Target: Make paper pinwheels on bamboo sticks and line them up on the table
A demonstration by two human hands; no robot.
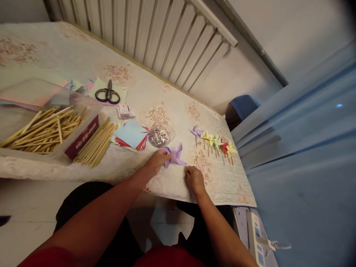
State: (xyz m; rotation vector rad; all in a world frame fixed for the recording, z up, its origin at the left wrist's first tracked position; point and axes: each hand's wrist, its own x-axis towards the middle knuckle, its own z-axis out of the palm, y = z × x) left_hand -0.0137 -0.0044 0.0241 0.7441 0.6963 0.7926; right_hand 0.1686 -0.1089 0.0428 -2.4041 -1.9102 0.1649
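My left hand (160, 160) pinches a purple paper pinwheel (175, 155) near its left side, just above the tablecloth. To the right of it, my right hand (194, 178) is closed, with its fingertips pressed together close to the pinwheel's lower right blade. Whatever those fingertips hold, if anything, is too small to make out. Behind the pinwheel stands a clear round dish (159, 136) of small shiny metal pieces. A stack of square papers (132, 134), light blue on top with red below, lies left of the dish.
Finished pinwheels on sticks (217, 142) lie in a row at right. On the left are a plastic bin (52, 157) of wooden sticks, a loose bundle of sticks (96, 144), a small box (125, 112) and scissors (109, 94) on paper. A power strip (257, 237) sits lower right.
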